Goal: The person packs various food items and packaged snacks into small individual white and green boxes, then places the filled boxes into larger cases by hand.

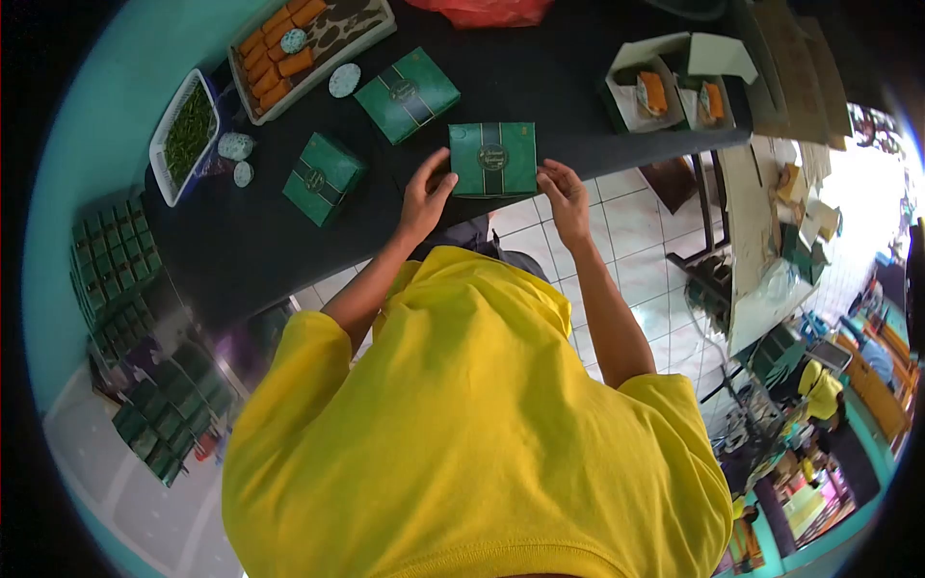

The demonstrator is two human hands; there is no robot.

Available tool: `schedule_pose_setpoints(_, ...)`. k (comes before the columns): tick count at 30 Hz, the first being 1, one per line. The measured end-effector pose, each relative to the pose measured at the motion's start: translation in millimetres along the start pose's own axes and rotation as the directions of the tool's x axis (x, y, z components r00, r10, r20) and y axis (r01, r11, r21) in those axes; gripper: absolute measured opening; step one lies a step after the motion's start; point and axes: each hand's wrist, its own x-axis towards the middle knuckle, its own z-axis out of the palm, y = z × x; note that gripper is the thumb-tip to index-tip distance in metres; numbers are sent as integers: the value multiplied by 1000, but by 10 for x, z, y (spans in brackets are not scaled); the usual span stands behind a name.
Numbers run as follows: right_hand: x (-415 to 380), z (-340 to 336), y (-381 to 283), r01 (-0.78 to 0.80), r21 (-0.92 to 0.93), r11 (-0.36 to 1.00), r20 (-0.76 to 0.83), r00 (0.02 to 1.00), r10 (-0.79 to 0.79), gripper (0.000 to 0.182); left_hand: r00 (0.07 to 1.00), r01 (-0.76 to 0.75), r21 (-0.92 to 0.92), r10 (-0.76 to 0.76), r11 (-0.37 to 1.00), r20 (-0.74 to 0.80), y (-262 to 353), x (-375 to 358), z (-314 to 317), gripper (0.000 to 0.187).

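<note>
A closed green cardboard box (515,169) with a dark band and a round label is at the front edge of the black table, between my two hands. My left hand (424,199) grips its left side, thumb and fingers at the edge. At the lower right corner of the box, my right hand (568,200) pinches the side with bent fingers. Two more closed green boxes are to the left: a larger box (424,82) close by and a smaller box (330,178) nearer the table's front.
A tray of orange rolls (258,111) and a white basket of green pieces (178,200) stand at the left, with several pale speckled lumps around them. Open boxes (631,118) holding orange rolls sit at the right. Stacked green boxes (116,241) are far left.
</note>
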Motion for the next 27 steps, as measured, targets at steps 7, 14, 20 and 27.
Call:
schedule_pose_setpoints(7, 344, -23, -394, -217, -237, 947, 141, 957, 254, 40, 912, 410, -369, -385, 834, 144, 128, 320, -54, 54)
schedule_pose_setpoints(14, 599, -48, -498, -334, -290, 897, 186, 900, 395, 42, 795, 591, -420, -587, 688, 156, 356, 613, -58, 40)
schedule_pose_setpoints(20, 797, -103, -508, -239, -397, 886, 274, 891, 363, 41, 760, 639, -358, -630, 681, 158, 223, 584, -45, 40)
schedule_pose_setpoints(27, 718, -266, -905, 414, -754, 510, 287, 906, -311, 26, 900, 40, 739, 297, 673, -319, 579, 327, 532, 56)
